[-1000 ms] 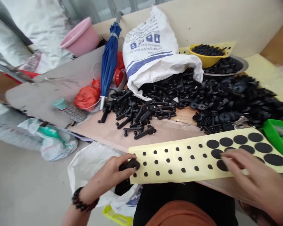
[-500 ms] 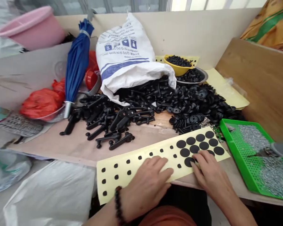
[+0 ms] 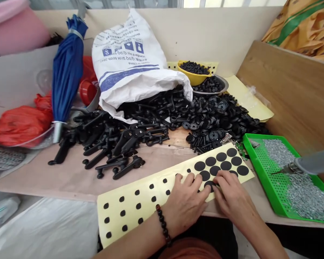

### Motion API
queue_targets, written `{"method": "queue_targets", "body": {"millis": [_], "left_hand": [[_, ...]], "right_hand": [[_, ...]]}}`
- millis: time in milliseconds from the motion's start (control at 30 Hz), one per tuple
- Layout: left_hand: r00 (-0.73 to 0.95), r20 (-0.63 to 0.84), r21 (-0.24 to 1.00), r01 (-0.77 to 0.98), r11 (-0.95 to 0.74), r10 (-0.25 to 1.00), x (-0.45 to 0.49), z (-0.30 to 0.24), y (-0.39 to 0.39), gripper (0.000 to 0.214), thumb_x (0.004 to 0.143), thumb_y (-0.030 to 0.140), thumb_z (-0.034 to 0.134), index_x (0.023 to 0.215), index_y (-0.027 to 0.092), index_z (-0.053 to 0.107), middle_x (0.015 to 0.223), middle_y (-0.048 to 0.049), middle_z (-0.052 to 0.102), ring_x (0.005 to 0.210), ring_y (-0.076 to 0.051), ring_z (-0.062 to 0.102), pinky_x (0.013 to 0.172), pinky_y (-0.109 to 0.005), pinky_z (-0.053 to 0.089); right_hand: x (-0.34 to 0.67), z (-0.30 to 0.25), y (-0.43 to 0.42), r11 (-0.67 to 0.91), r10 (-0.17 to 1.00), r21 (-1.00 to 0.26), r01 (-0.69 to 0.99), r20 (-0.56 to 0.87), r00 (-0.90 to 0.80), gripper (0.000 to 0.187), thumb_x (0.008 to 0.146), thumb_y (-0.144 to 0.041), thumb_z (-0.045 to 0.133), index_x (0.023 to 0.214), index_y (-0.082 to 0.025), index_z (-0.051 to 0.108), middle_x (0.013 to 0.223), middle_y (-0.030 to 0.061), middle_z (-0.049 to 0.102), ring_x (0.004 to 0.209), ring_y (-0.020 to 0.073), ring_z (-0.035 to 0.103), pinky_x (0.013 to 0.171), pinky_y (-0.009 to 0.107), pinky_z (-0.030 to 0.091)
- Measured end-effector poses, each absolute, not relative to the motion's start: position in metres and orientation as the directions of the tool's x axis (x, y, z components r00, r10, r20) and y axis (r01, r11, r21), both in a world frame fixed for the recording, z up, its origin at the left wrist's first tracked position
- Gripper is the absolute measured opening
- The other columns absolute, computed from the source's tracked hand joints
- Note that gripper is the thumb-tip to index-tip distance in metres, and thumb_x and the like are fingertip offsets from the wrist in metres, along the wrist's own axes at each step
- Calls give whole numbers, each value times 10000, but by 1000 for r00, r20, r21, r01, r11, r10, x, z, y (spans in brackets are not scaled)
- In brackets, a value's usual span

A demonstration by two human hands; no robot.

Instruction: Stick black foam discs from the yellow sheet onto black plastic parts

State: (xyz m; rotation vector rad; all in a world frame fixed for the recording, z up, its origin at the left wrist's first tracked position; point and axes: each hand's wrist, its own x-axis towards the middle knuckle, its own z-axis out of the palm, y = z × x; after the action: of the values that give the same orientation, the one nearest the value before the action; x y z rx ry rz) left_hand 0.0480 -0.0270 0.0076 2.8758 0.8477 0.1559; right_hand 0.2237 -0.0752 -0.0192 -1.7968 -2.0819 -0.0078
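Observation:
A pale yellow backing sheet [image 3: 140,199] lies along the table's front edge, dotted with small black spots and, at its right end, several large black round pads [image 3: 221,157]. My left hand [image 3: 187,203], with a dark bead bracelet on the wrist, lies flat on the sheet with fingers stretched out. My right hand [image 3: 232,196] is beside it, fingertips curled down and picking at one large black pad [image 3: 209,184] between the two hands.
A white printed sack [image 3: 132,68] spills black plastic handles [image 3: 116,140] and round black parts [image 3: 221,115] across the table. A green perforated tray [image 3: 286,180] of small metal screws sits at the right. A yellow bowl [image 3: 194,73], blue umbrella [image 3: 66,72], and red bag [image 3: 18,124] stand behind.
The view swung right and steadied. My left hand left the sheet's left end, where it held a black part, and moved right to lie flat beside my right hand.

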Motion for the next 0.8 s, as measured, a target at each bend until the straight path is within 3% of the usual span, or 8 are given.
{"method": "queue_targets", "body": {"millis": [133, 233, 333, 500, 800], "left_hand": [[837, 57, 145, 532, -834, 544, 49, 8, -28, 232, 913, 323, 392, 1094, 215, 487, 1124, -93, 496, 971, -263, 452, 756, -436, 374], [837, 54, 143, 534, -833, 545, 49, 8, -29, 232, 917, 327, 385, 1090, 212, 489, 1114, -92, 496, 958, -256, 452, 757, -428, 371], [833, 61, 139, 538, -831, 549, 49, 8, -29, 248, 915, 330, 388, 1111, 213, 485, 1137, -95, 486, 967, -256, 447, 766, -435, 369], [834, 61, 135, 538, -832, 549, 48, 8, -30, 266, 910, 327, 391, 1130, 211, 486, 1154, -104, 480, 970, -264, 448, 773, -458, 372], [850, 66, 158, 508, -847, 523, 46, 9, -33, 218, 911, 297, 395, 1058, 187, 514, 1151, -106, 502, 988, -260, 468, 822, -475, 400]], "right_hand": [[224, -14, -72, 193, 962, -354, 915, 251, -106, 116, 832, -127, 426, 776, -206, 491, 909, 101, 558, 826, 243, 540, 705, 387, 483], [227, -13, -72, 200, 965, -429, 881, 240, -103, 82, 844, -146, 434, 826, -203, 490, 947, 95, 547, 883, 235, 546, 728, 361, 489], [229, -17, -73, 184, 953, -366, 912, 293, -75, 95, 857, -169, 433, 903, -182, 514, 985, 122, 549, 921, 265, 538, 757, 402, 478], [227, -19, -71, 181, 959, -315, 932, 269, -95, 117, 829, -143, 438, 746, -203, 494, 921, 111, 563, 829, 252, 533, 713, 398, 475], [221, -5, -75, 182, 983, -595, 783, 142, -120, 194, 867, -174, 430, 682, -230, 446, 736, 37, 574, 735, 200, 556, 657, 334, 495]]}}
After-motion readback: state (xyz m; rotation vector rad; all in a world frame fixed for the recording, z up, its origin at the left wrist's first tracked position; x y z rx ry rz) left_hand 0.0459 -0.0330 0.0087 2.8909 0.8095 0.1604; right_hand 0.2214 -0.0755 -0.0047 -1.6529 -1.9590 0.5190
